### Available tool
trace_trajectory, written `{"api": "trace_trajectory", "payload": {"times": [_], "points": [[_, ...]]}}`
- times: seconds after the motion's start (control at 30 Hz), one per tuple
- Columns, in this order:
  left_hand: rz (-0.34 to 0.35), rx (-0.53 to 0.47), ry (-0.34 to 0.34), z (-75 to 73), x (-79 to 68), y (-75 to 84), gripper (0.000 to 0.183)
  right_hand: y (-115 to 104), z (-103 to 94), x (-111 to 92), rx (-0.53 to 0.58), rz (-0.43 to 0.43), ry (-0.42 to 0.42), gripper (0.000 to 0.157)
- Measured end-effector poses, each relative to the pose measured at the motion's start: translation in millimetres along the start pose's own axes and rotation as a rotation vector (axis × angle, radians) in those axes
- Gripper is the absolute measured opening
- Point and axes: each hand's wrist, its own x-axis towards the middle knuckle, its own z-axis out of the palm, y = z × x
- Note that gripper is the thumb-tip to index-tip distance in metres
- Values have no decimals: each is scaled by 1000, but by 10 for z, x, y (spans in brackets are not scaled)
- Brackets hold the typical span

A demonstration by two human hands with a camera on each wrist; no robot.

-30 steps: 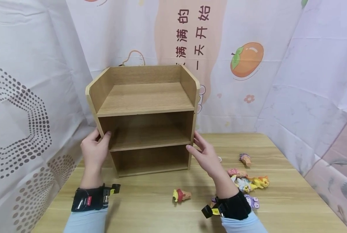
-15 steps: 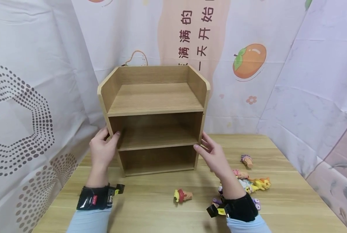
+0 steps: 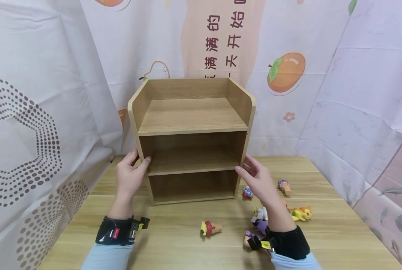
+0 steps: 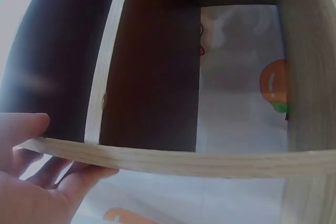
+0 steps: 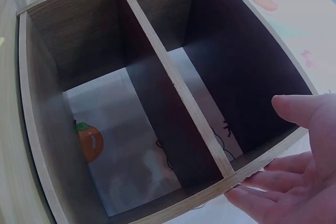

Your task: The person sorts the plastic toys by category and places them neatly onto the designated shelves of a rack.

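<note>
A light-brown wooden shelf unit (image 3: 194, 114) stands upright toward the back of the table, with a walled top and two open compartments below. My left hand (image 3: 128, 178) grips its left side panel, thumb inside the middle compartment and fingers outside. The left wrist view shows this hand (image 4: 31, 187) around the panel's edge. At the opposite panel, my right hand (image 3: 259, 183) holds on with fingers along the outside and thumb by the front edge. In the right wrist view, the right hand's (image 5: 294, 177) thumb lies over the compartment side. Whether the unit's base touches the table cannot be told.
A toy ice-cream cone (image 3: 211, 228) with a red and yellow top lies on the table (image 3: 174, 243) in front. Several small toys lie around my right forearm, among them a purple-topped cone (image 3: 284, 187), a blue-and-red figure (image 3: 247, 192) and a yellow-orange figure (image 3: 301, 213). Printed curtains (image 3: 285, 131) hang behind.
Both hands have shifted the shelf unit to the right, keeping their hold. A blue-and-red toy now shows beside its right panel. The toy cone in front stays put.
</note>
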Motion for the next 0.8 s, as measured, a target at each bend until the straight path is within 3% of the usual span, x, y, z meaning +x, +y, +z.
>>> {"api": "trace_trajectory", "payload": {"times": [0.2, 0.37, 0.8], "points": [[-72, -185, -74, 84, -27, -19, 52, -5, -130, -29, -106, 38, 28, 78], [-74, -271, -129, 156, -52, -43, 55, 3, -218, -51, -138, 50, 54, 78], [-25, -270, -295, 213, -46, -120, 63, -75, -382, -90, -232, 44, 121, 71]]}}
